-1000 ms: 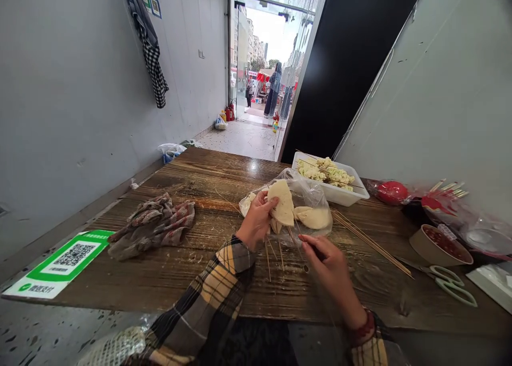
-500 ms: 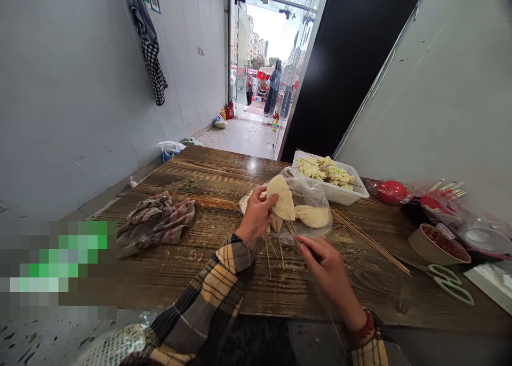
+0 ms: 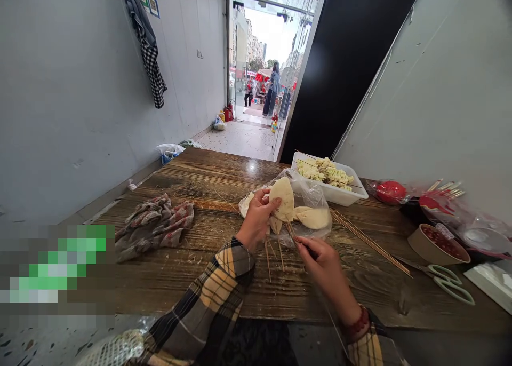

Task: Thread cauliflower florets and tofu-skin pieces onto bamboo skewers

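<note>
Between the thumb and fingers of my left hand (image 3: 256, 219) is a pale, flat, rounded wedge that looks like flatbread (image 3: 282, 198), held upright. Just below it, my right hand (image 3: 324, 262) pinches several thin wooden skewers (image 3: 291, 230), their upper ends at the wedge's lower edge; whether they pierce it I cannot tell. More pale pieces (image 3: 314, 217) lie on a clear plastic bag (image 3: 316, 192) behind my hands. Skewered pieces (image 3: 275, 225) rest under my left hand, with their sticks (image 3: 268, 262) pointing toward me.
A white tray (image 3: 344, 197) of skewered cauliflower (image 3: 326, 173) stands behind the bag. To the right lie loose skewers (image 3: 372, 243), green-handled scissors (image 3: 452, 286) and a paper bowl of red contents (image 3: 436, 246). A crumpled cloth (image 3: 160, 222) lies at left on the wooden table (image 3: 216, 168).
The wedge is turned slightly and sits a little further right in my left hand. My right hand stays at the skewers below it, almost unmoved.
</note>
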`<state>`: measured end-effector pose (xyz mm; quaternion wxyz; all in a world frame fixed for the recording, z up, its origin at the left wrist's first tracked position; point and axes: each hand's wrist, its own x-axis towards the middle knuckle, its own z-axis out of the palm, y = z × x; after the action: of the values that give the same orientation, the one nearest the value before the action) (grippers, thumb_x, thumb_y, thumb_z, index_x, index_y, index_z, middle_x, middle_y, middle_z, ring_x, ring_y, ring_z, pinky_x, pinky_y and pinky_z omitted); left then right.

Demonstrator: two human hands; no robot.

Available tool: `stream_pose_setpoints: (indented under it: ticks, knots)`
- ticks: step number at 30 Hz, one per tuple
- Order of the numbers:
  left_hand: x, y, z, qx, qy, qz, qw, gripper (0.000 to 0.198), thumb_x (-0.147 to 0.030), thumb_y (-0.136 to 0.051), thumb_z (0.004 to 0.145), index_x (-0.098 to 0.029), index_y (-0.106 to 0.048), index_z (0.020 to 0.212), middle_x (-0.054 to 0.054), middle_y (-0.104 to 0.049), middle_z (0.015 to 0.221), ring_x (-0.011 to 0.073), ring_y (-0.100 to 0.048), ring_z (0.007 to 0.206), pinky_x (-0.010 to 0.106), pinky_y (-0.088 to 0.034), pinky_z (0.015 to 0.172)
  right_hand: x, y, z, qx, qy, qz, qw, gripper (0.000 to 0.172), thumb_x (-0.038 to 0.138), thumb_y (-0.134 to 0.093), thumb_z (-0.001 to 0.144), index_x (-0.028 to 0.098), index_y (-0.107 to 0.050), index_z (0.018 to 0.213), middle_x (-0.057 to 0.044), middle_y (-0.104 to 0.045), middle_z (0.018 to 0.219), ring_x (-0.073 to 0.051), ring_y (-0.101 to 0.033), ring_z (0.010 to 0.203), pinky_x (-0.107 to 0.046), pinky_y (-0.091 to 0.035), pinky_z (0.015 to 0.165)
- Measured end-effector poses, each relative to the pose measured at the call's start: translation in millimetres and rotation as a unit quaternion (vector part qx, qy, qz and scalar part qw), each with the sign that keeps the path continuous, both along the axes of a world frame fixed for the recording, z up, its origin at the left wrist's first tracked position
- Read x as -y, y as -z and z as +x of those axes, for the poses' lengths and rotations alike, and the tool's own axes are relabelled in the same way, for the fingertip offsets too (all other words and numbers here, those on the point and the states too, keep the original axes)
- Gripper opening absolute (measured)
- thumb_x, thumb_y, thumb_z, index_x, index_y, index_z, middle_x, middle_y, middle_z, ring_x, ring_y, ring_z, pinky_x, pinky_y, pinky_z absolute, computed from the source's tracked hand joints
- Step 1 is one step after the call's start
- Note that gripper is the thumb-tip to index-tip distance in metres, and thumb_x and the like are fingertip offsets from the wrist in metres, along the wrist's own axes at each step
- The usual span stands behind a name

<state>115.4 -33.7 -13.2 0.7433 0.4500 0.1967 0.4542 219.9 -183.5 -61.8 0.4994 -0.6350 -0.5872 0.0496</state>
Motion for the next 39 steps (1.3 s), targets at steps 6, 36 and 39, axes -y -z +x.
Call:
stream_pose_setpoints:
  ticks: [6,36,39]
  knots:
    - [4,-1.1,2,0.006,0.005,-0.001,1.000,0.044,-0.026,-0.082,0.055,-0.018,-0.055,0.088,-0.001,-0.068,0.074,0.0130,-0.061,0.062,0.025,-0.049,0.060,-7,4.1,-1,0.020,0.023,0.001,1.000,0.023,0.025,-0.050,0.089,0.020,-0.071,0.099,-0.006,-0.071,0.086,-0.019,-0.065,0.077,-0.030,-0.051,0.069]
    - [-10,20.5,7,0.002,0.022,-0.105,0.994,0.036,-0.018,-0.082,0.053,-0.012,-0.064,0.083,0.004,-0.069,0.076,0.0134,-0.063,0.063,0.025,-0.051,0.060,-14,11.5,-6,0.001,0.018,0.057,0.998,0.025,0.025,-0.047,0.094,0.019,-0.067,0.108,-0.007,-0.066,0.093,-0.017,-0.062,0.087,-0.029,-0.048,0.078]
    - [-11,20.9,7,0.015,0.028,-0.116,0.993,0.031,-0.013,-0.080,0.053,-0.011,-0.065,0.079,0.004,-0.070,0.075,0.0132,-0.063,0.064,0.023,-0.052,0.063,-13,12.7,-6,-0.005,0.010,0.052,0.999,0.026,0.025,-0.047,0.094,0.019,-0.067,0.110,-0.007,-0.065,0.092,-0.017,-0.061,0.085,-0.029,-0.048,0.076]
